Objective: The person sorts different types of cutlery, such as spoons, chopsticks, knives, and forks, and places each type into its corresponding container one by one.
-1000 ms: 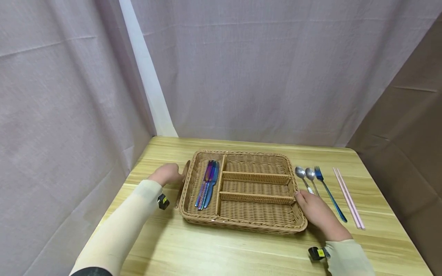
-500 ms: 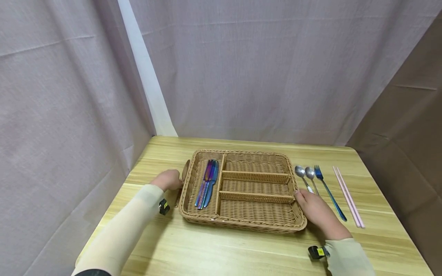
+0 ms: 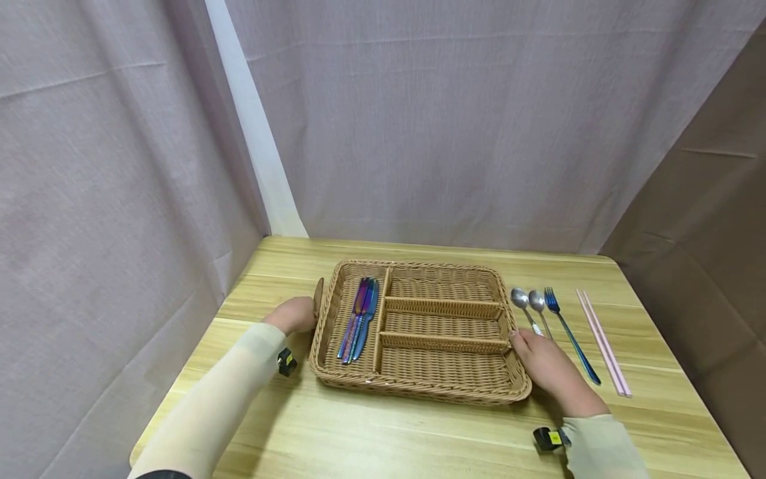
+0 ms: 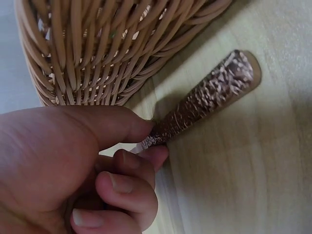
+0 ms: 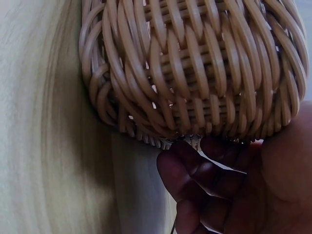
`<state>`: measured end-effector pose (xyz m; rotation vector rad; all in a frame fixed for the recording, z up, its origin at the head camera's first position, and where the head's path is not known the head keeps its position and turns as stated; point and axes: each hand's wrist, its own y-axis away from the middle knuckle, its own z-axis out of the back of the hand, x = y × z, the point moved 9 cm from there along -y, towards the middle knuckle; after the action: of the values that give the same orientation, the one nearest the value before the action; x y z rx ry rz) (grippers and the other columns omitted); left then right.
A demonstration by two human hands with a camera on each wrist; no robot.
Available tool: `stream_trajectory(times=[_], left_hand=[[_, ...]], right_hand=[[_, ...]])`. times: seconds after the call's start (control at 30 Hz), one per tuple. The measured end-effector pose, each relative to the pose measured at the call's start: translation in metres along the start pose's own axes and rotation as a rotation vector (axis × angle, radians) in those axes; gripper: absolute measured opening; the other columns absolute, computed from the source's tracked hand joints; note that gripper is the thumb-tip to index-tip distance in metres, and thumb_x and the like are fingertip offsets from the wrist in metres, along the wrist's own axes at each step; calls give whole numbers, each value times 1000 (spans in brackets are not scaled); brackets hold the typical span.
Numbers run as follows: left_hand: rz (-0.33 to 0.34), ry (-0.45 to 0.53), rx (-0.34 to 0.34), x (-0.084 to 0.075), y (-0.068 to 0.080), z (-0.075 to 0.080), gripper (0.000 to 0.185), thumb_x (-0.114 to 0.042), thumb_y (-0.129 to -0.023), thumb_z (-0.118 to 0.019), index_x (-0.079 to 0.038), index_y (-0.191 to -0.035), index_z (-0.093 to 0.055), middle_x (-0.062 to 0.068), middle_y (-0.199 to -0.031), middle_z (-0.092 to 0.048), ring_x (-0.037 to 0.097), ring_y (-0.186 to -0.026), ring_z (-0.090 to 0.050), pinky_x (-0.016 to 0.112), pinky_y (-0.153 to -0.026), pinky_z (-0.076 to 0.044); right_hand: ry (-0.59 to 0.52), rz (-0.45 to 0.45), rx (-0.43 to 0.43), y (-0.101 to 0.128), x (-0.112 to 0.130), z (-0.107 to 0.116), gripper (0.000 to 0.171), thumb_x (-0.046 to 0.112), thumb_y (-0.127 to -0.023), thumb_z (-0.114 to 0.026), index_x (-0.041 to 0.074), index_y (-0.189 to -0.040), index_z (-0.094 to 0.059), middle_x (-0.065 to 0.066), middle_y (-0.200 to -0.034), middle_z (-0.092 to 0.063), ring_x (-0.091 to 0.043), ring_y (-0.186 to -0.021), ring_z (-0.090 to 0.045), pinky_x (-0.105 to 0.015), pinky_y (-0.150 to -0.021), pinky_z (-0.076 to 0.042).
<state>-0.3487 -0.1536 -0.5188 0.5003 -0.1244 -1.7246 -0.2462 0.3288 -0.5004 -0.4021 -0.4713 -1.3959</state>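
Knives (image 3: pixel 359 318) already lay in the wicker tray (image 3: pixel 419 392); the left hand (image 3: pixel 294 314) pinched a hammered handle (image 4: pixel 204 100) (spoons (image 3: pixel 529 306) waited outside), right hand (image 3: pixel 547 369) steadying the rim, fingers relaxed.

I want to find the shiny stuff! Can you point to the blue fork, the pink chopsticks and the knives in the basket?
fork (image 3: pixel 571 338): head view, middle of its blue handle.
chopsticks (image 3: pixel 601 342): head view, midway along the pink pair.
knives (image 3: pixel 359 320): head view, middle of the bundle in the basket's left compartment.
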Motion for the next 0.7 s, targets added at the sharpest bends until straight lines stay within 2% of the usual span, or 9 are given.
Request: stream_trajectory(times=[0.27,0.47,0.57,0.7], left_hand=[[-33,-17,-29,-3,1,1,13,-12,-99,-64,-3,-96,-72,14,-101,-74,30,-97,-69,52,-103,-58],[-27,-7,-36,-3,1,1,16,-11,-100,-62,-1,-102,-74,17,-108,-76,34,-105,-73,53,-106,-57],[-22,-6,-38,-3,1,1,17,-10,-100,-61,1,-104,-74,18,-108,-76,34,-104,-73,52,-105,-57],[-15,-15,-37,-4,2,1,13,-8,-98,-61,-2,-97,-72,15,-101,-75,30,-96,-71,51,-101,-59]], right_hand=[[-6,-6,1,1,2,2,53,38,-122,-30,1,-122,-69,-32,-131,-70,-60,-129,-60,-74,-104,-48],[-6,-9,4,1,2,1,51,37,-122,-31,3,-119,-69,-32,-130,-70,-60,-128,-60,-74,-104,-48],[0,-6,2,1,1,1,53,37,-122,-30,0,-125,-68,-34,-134,-68,-60,-129,-59,-74,-105,-47],[6,-4,4,1,0,0,57,37,-122,-29,-4,-135,-66,-37,-139,-64,-61,-131,-58,-74,-108,-46]])
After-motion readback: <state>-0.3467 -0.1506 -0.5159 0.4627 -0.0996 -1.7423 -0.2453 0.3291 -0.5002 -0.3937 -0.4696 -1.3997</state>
